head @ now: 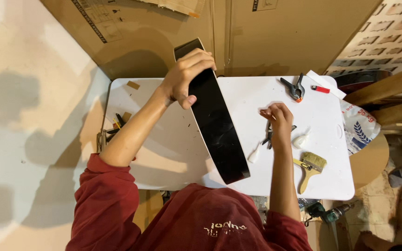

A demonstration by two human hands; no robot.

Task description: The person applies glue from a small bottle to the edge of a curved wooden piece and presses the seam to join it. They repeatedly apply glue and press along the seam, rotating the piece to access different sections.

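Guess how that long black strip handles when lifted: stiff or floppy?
Probably fairly stiff: the black strip keeps a gentle curve while the left hand grips one end only. Its glossy face looks slippery. Likely light, since one hand holds it.

Prob. a workshop: spring clamp [295, 88], paintbrush [310, 168] on white table [238, 95], cardboard walls, power drill [330, 214] (on floor).

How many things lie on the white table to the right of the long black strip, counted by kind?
Spring clamps: 2, one black and orange at the back, one dark under the right hand
Brushes: 1, wooden handle
Small red object: 1
Small white pieces: 2
Total: 6
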